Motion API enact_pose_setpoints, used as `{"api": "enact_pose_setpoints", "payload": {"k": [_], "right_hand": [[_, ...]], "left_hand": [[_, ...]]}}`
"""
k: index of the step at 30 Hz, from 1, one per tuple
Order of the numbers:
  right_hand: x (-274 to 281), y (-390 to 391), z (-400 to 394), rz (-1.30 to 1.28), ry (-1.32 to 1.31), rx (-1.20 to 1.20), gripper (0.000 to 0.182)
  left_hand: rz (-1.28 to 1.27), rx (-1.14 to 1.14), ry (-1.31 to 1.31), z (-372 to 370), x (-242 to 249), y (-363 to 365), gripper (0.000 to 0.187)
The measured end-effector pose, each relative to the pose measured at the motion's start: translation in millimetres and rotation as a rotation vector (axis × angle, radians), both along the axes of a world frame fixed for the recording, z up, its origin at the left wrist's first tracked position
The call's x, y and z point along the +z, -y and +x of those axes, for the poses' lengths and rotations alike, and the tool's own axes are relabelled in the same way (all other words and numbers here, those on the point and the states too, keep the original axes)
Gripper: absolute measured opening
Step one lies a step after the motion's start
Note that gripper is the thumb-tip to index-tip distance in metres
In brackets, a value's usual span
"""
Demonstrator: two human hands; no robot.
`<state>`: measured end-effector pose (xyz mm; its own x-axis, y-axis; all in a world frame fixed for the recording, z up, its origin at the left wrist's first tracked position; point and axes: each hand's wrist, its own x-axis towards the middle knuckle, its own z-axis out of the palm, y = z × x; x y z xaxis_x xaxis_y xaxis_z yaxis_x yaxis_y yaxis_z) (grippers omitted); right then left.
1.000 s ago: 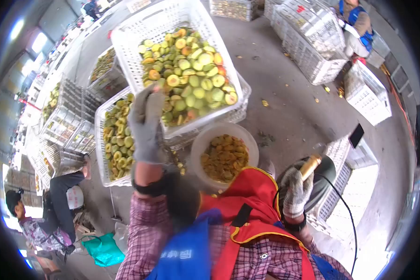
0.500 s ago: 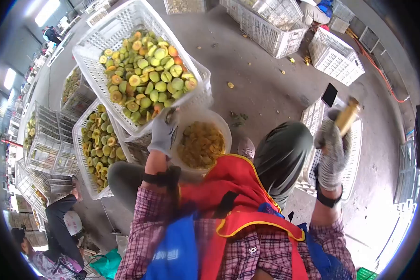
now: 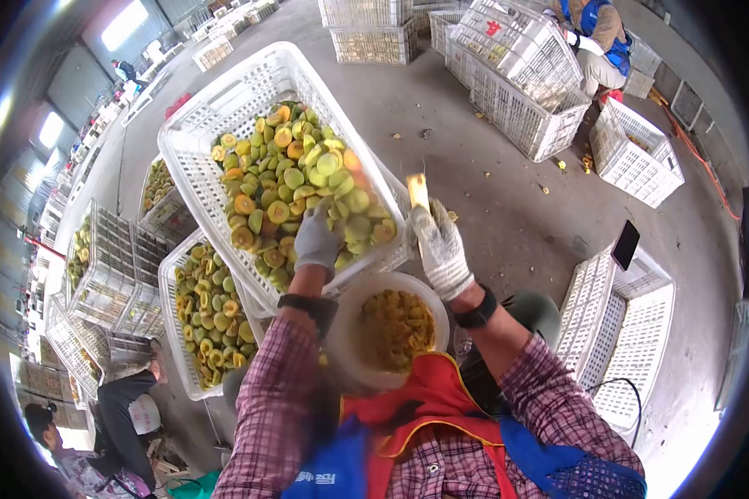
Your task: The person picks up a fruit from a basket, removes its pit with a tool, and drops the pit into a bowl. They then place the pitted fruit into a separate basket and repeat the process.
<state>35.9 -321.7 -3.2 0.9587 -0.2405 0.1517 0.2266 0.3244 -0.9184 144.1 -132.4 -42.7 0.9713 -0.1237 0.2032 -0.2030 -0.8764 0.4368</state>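
Note:
My left hand [image 3: 318, 239], in a pale grey glove, reaches into the near side of a white crate [image 3: 183, 141] piled with halved green and orange fruit [image 3: 287, 187]. Its fingers are apart against the fruit. Beside the crate's right corner, my gloved right hand [image 3: 443, 254] is closed around a wooden-handled tool [image 3: 419, 193], its handle pointing up and away from me. Below and between both hands stands a white tub [image 3: 341, 341] holding wet orange-yellow fruit pieces [image 3: 397, 324].
Another crate of fruit halves [image 3: 212, 312] stands at left, with stacked crates [image 3: 112, 266] beyond. At right is a white crate [image 3: 616, 333] with a phone [image 3: 626, 245] on its rim. Co-workers [image 3: 599, 41] sit at back right and lower left [image 3: 83, 457].
My right hand has swung in from the far right with the tool, to beside the fruit crate. My left hand has moved from the crate's near edge onto the fruit. The view has shifted.

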Motion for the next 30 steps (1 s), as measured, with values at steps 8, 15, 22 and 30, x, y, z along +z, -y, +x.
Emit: {"api": "enact_pose_setpoints", "payload": {"k": [8,15,22,30], "right_hand": [[-26,-1,3,0.146,-0.278,0.232,0.019],[-51,-26,16,0.285,-0.322,0.460,0.011],[-20,-38,-8,0.152,-0.391,0.683,0.029],[-36,-60,-38,-0.660,0.215,0.562,0.033]], "left_hand": [[0.010,-0.064,0.191,30,-26,-13,0.034],[-1.663,0.154,-0.181,-9,-31,-46,0.032],[-1.968,0.117,-0.378,-105,-1,-47,0.036],[-2.068,0.216,-0.351,-130,3,-39,0.042]]}}
